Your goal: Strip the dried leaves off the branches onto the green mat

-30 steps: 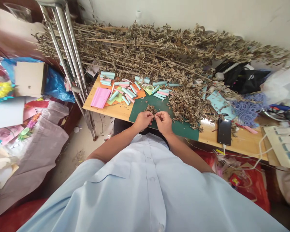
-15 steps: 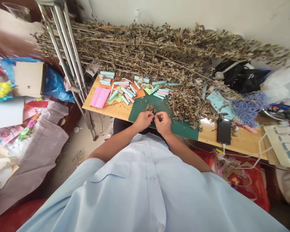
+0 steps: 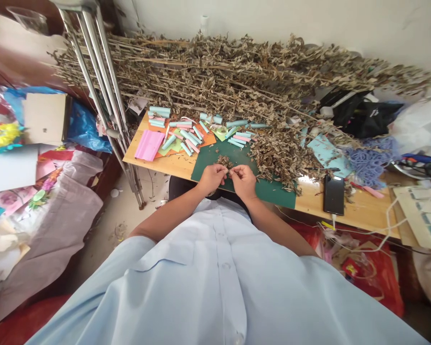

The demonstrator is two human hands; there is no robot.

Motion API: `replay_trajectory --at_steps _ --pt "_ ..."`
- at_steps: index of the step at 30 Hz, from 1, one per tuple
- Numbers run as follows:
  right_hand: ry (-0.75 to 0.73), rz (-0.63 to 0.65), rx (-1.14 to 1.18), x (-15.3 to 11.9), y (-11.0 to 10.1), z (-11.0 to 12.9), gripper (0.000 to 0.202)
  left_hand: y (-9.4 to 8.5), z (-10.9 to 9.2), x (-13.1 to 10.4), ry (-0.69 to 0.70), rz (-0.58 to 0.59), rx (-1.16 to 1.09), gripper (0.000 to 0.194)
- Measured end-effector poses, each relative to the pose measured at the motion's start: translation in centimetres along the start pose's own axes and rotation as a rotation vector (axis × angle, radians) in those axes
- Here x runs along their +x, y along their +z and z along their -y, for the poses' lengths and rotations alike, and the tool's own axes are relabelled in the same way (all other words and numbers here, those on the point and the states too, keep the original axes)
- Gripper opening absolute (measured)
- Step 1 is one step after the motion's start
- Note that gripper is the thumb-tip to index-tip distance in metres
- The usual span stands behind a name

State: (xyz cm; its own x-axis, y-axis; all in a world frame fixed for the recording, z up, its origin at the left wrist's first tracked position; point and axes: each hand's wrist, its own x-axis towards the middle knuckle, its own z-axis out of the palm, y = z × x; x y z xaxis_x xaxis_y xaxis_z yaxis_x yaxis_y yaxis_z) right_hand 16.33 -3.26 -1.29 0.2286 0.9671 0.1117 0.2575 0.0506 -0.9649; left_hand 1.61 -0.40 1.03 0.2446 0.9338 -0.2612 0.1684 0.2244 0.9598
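Note:
My left hand point(image 3: 213, 178) and my right hand point(image 3: 243, 181) meet fingertip to fingertip over the near edge of a dark green mat point(image 3: 273, 190). Both are closed in a pinch. Whatever lies between the fingertips is too small to name, perhaps a bit of dried leaf. Just beyond them sits a small heap of crumbled dried leaves point(image 3: 223, 161). A larger pile of dried leaves point(image 3: 278, 155) covers the right part of the mat. Small blue and pink paper rolls point(image 3: 190, 136) lie beyond and to the left.
Long dried leafy stalks point(image 3: 215, 72) fill the back of the wooden table point(image 3: 143, 160). A pink paper sheet point(image 3: 148, 145) lies at the left. Metal crutches point(image 3: 104, 81) lean at the table's left end. On the right are a phone point(image 3: 334, 195) with a cable and blue string point(image 3: 371, 160).
My fingers have shifted slightly where they pinch together, and the right hand has turned a little. The leaf piles and paper rolls stay as they were.

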Motion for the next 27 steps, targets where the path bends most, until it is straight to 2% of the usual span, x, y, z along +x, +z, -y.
replay_trajectory --at_steps 10,17,23,27 --pt "-0.04 0.036 -0.018 -0.2 -0.2 0.6 0.017 0.1 -0.1 -0.1 0.003 -0.018 0.018 0.02" --pt "-0.057 0.01 -0.041 -0.2 0.0 0.2 0.015 -0.1 -0.6 -0.3 0.012 0.02 0.06 0.023" --pt "-0.038 0.031 -0.062 -0.3 0.0 0.2 0.015 -0.1 -1.1 -0.5 0.019 0.03 0.138 0.017" --pt "-0.003 -0.054 -0.036 0.2 0.0 -0.1 0.014 -0.1 -1.0 -0.5 0.004 0.035 0.121 0.017"
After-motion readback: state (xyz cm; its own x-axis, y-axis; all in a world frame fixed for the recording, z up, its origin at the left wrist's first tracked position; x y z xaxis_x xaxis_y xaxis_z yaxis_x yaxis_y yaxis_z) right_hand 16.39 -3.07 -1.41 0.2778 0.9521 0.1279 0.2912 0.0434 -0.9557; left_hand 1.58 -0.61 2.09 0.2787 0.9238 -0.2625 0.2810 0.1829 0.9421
